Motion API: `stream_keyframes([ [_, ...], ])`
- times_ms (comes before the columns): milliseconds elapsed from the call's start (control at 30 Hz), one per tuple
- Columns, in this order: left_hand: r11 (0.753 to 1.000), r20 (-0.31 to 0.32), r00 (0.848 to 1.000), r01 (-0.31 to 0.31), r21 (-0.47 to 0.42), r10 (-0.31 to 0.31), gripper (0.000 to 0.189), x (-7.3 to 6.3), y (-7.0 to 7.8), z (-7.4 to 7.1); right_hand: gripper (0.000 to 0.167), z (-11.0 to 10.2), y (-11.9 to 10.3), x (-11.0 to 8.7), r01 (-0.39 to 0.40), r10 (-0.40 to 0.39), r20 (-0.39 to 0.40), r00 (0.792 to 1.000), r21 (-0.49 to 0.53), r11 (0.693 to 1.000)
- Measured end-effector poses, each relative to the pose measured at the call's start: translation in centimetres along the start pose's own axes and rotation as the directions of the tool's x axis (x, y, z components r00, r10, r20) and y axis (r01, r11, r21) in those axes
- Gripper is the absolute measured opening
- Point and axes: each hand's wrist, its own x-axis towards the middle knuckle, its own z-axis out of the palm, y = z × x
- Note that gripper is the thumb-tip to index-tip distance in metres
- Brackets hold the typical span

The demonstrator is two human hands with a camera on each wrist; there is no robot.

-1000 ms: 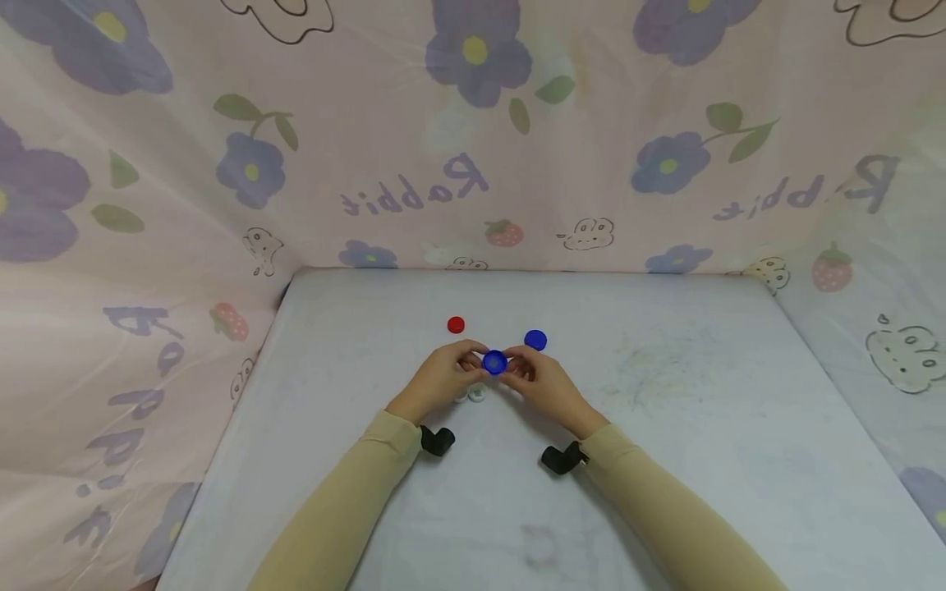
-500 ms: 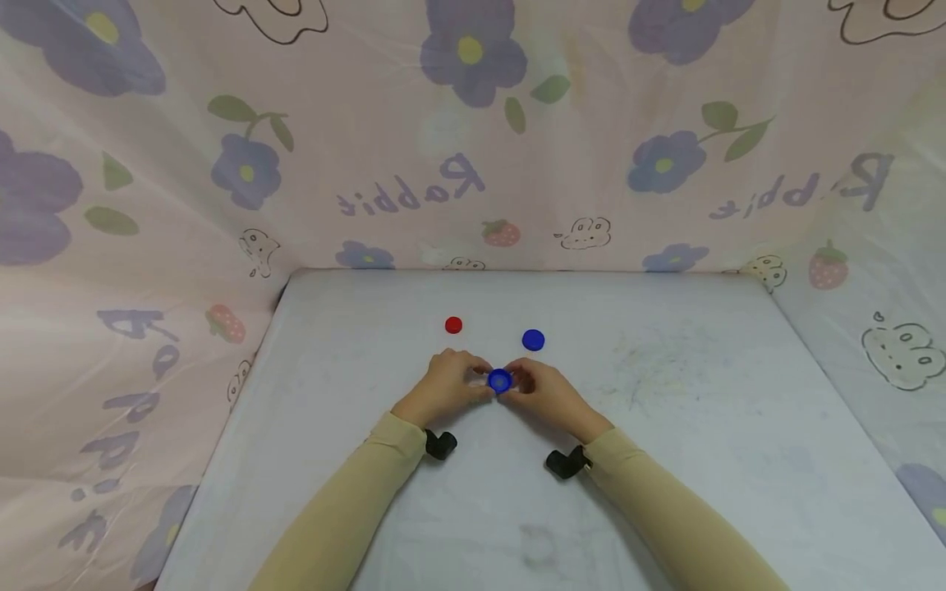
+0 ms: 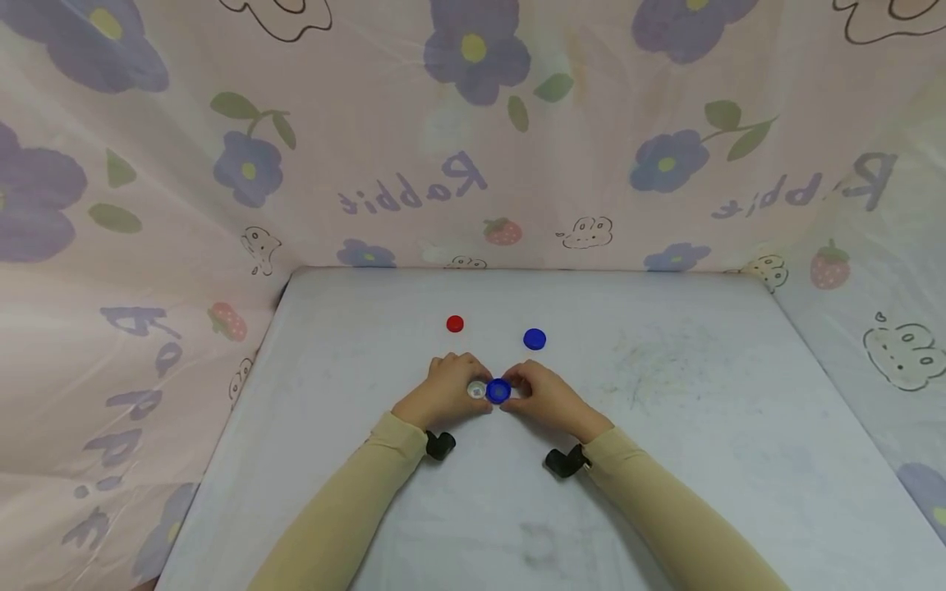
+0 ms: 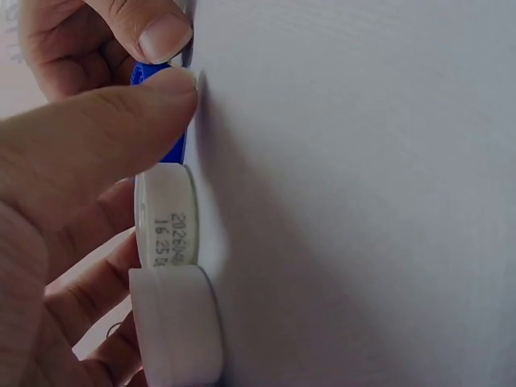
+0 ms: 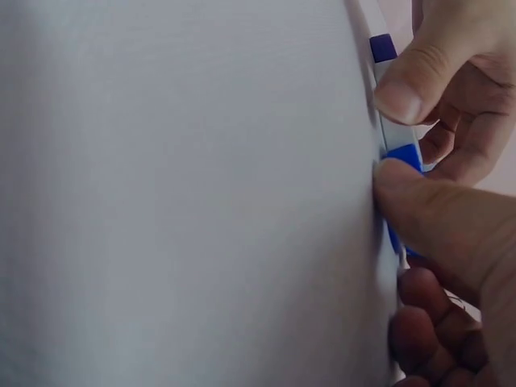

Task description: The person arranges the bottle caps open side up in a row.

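Head view first: the right grip point(image 3: 550, 394) pinches the blue cap point(image 3: 498, 391), hollow side up, low at the tabletop point(image 3: 502, 509), while the left grip point(image 3: 447, 390) curls round the white cap point(image 3: 476, 391) just beside it, presumably keeping the pair steady; red cap point(image 3: 455, 324) and blue disc point(image 3: 535, 339) lie beyond. Left wrist view: a second white cap point(image 4: 177, 330) extends the row, fingers behind, thumb reaching across. Right wrist view: the near thumb covers the blue edge, lower fingers bent underneath.

Head view looks down from six o'clock; close wrist views, facing inward from seven and five, share the nearer blue cap point(image 3: 498, 391).
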Motion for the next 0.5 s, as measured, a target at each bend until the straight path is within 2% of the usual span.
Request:
stream_keyframes([
  [367,0.999,-0.008,1.000,-0.001,0.042,0.001,0.043,0.03,-0.13,0.34,0.039,-0.01,0.04,0.04,0.011,-0.011,0.004,1.000,-0.025,1.000],
  [500,0.999,0.002,1.000,-0.010,0.036,0.010,0.044,-0.02,-0.18,0.17,0.043,-0.39,-0.05,0.13,0.000,0.002,0.042,0.999,-0.032,0.999],
])
